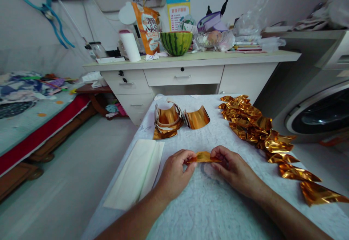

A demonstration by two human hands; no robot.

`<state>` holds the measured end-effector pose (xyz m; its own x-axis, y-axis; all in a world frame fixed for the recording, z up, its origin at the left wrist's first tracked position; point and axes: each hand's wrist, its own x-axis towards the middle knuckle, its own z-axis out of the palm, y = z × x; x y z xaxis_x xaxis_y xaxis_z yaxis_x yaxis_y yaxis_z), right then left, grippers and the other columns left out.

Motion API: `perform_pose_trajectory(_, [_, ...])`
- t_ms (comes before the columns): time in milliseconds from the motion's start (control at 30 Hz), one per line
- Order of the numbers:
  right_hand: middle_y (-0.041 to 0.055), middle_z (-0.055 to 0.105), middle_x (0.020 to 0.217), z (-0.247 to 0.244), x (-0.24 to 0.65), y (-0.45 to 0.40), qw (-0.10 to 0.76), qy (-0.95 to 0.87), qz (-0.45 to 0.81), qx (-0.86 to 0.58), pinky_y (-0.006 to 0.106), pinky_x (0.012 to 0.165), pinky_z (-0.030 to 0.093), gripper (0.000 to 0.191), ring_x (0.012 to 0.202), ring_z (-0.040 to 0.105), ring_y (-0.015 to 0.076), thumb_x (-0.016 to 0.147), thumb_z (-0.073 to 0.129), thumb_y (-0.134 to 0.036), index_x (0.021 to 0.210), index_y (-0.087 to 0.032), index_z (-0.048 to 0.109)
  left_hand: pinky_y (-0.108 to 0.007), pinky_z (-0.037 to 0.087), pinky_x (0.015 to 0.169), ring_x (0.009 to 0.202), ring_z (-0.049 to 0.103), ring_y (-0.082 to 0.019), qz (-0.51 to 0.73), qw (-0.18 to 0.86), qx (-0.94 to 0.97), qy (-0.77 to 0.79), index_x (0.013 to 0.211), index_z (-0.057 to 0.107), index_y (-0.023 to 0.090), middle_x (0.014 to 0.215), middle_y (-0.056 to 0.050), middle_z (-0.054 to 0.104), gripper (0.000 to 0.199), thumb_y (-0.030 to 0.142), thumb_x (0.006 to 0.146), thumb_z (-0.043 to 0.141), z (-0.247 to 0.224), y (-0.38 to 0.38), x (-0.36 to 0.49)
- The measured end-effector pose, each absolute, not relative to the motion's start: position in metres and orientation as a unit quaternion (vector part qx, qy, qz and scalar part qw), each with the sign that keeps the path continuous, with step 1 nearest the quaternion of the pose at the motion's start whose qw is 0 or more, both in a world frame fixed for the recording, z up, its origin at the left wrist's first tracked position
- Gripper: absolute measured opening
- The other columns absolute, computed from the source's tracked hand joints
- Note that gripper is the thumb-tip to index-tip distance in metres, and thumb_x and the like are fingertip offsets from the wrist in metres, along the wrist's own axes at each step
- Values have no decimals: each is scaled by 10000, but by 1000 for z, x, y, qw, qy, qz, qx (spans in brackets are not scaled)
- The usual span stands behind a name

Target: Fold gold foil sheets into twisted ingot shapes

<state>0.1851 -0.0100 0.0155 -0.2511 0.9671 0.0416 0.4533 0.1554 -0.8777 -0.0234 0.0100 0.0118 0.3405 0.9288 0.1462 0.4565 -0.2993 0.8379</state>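
The gold foil strip [204,157] lies crosswise, parallel to the worktop's [191,203] far edge, one end pinched in each nearly closed hand, left [176,173] and right [235,169], neither nearer.

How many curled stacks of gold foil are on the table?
2: the left stack, beyond the left hand, and the right stack, close beside it. I see no sign of others hidden.

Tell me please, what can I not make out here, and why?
All in the head view:
- Ends of the gold foil: covered by the fingers of the left hand and right hand.
- Exact count of the gold pieces: they overlap.
- Small print on the poster: too small, blurred.
- Inside of the washing machine: dark door glass; right edge cuts it off.
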Motion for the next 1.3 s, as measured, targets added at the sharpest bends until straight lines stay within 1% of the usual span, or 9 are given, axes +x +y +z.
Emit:
perform_pose_trajectory(100, [-5,597,787,14,185,-10,319,-689,388,-522,242,619,430,36,704,562,147,893,530,-253,897,-217,525,-253,501,774,826,645,-148,329,360,735,471,934,659,196,909,-8,703,182,104,804,570,12,10,-23])
perform_pose_trajectory(267, [-6,604,784,10,185,-10,313,-694,393,-516,240,591,419,54,680,562,143,914,510,-266,921,-217,531,-257,502,787,831,648,-150,326,356,736,475,918,662,193,905,-8,706,191,83,789,573,10,10,-23])
perform_pose_trajectory(400, [-4,615,778,12,184,-11,302,-709,368,-520,246,602,417,57,681,568,147,917,507,-261,918,-213,538,-273,495,805,859,649,-164,310,345,742,484,915,665,197,917,-12,706,204,71,776,585,9,10,-24])
perform_pose_trajectory(667, [-15,610,716,21,180,-12,281,-726,323,-538,248,592,397,106,649,564,146,934,472,-256,864,-214,541,-278,501,799,836,658,-169,304,351,739,488,919,670,211,901,-7,711,160,133,797,603,9,9,-22])
perform_pose_trajectory(833, [-11,624,739,19,180,-11,296,-723,331,-529,247,597,410,79,658,577,146,929,483,-261,896,-217,540,-262,495,763,803,658,-164,304,357,737,486,909,667,216,868,-1,717,120,180,829,585,11,8,-23])
perform_pose_trajectory(967, [-11,625,745,20,179,-11,295,-723,337,-526,240,590,409,43,654,577,141,900,491,-210,907,-217,533,-249,479,734,793,656,-159,300,346,747,481,905,657,218,856,6,716,115,188,863,555,13,7,-23])
perform_pose_trajectory(1100, [-35,585,659,21,178,-13,280,-728,325,-535,230,528,358,60,574,535,131,870,480,-172,864,-222,513,-252,462,712,807,664,-170,282,308,772,479,916,645,220,863,-1,715,145,211,914,500,12,7,-23])
perform_pose_trajectory(1200, [-42,562,601,20,177,-14,268,-728,295,-558,238,498,313,77,521,515,133,881,458,-193,823,-229,494,-266,464,723,815,672,-180,268,287,785,479,939,646,221,879,-10,721,162,212,924,485,9,7,-22])
perform_pose_trajectory(1300, [-38,562,588,18,175,-14,257,-729,270,-574,248,501,304,105,513,523,144,907,421,-223,823,-234,482,-276,473,743,838,678,-187,265,276,791,477,984,647,228,910,-16,729,191,200,926,467,7,6,-22])
